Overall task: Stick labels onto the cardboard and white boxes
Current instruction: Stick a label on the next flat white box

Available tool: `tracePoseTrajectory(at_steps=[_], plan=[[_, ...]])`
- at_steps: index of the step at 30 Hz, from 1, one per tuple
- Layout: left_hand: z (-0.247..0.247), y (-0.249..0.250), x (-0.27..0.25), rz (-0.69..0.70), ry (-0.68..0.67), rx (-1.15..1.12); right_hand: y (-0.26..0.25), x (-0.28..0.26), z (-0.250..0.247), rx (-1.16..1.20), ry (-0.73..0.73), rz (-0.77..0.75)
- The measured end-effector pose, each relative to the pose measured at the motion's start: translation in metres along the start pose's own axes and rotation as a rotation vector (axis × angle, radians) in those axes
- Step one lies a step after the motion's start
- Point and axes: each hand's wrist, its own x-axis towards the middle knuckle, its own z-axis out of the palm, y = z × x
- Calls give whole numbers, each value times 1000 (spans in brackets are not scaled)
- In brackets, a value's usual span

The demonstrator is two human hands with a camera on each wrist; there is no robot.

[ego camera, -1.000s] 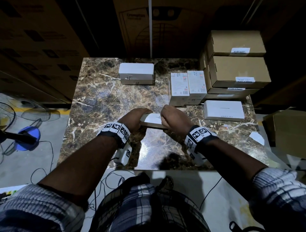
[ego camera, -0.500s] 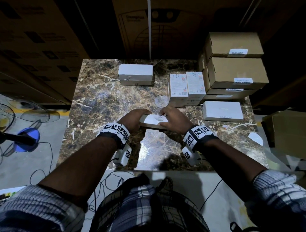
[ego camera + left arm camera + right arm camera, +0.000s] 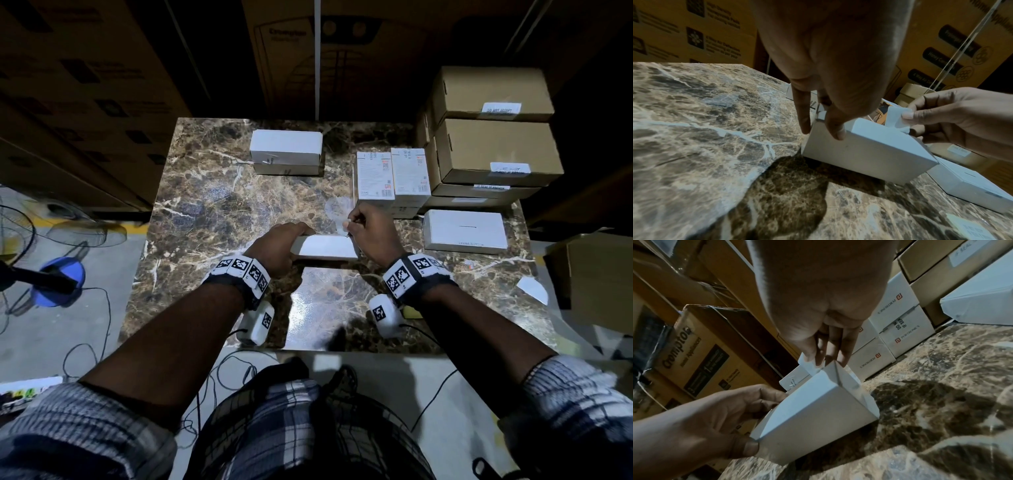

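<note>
A small white box [image 3: 323, 248] stands on the marble table [image 3: 212, 219] in front of me. My left hand [image 3: 294, 236] grips its left end, thumb on the near face and fingers [image 3: 835, 129] over the top edge. At the box's far right corner, my right hand [image 3: 352, 224] pinches a small white paper strip [image 3: 898, 116] between thumb and fingers. The strip [image 3: 807, 365] rises from the box's top edge [image 3: 830, 368]. I cannot tell whether it is a label or its backing.
Two stacked white boxes [image 3: 286, 152] sit at the back. Printed white boxes [image 3: 392, 174] and stacked labelled cardboard boxes [image 3: 496, 150] fill the back right, with a flat white box [image 3: 464, 229] in front of them. A loose label [image 3: 532, 289] lies near the right edge. Large cartons [image 3: 85, 85] wall the rear.
My right hand has come off the box's top and moved to its far right corner, where it now pinches the white strip. The left hand keeps its hold.
</note>
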Motion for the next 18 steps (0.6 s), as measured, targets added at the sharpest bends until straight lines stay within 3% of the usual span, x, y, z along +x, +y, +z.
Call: tracePoseTrajectory(at_steps=[18], plan=[[14, -14, 1, 87, 107, 150, -4, -2, 2, 47, 151, 201]])
